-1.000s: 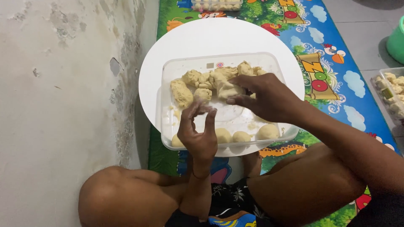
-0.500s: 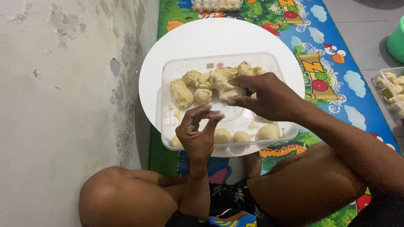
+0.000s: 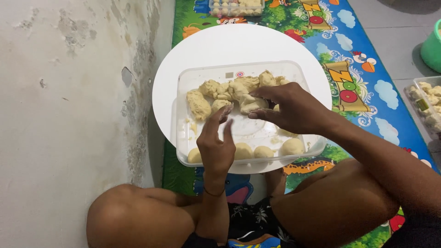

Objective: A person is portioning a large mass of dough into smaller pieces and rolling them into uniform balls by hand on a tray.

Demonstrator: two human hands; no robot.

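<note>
A clear plastic container sits on a round white tray in front of my knees. Rough lumps of pale dough lie along its far side, and several smooth dough balls line its near edge. My right hand reaches in from the right and pinches a dough lump in the middle of the pile. My left hand is raised over the near side, fingers stretched up and slightly apart, their tips beside a small lump. Nothing shows in its palm.
A stained grey wall runs close along the left. A colourful play mat lies under the tray. Another clear box of small balls stands at the top, a box of dough pieces at the right edge, and a green tub beyond it.
My left hand has uncurled and its fingers now reach up towards the dough pile. My right hand stays on the dough, shifted slightly.
</note>
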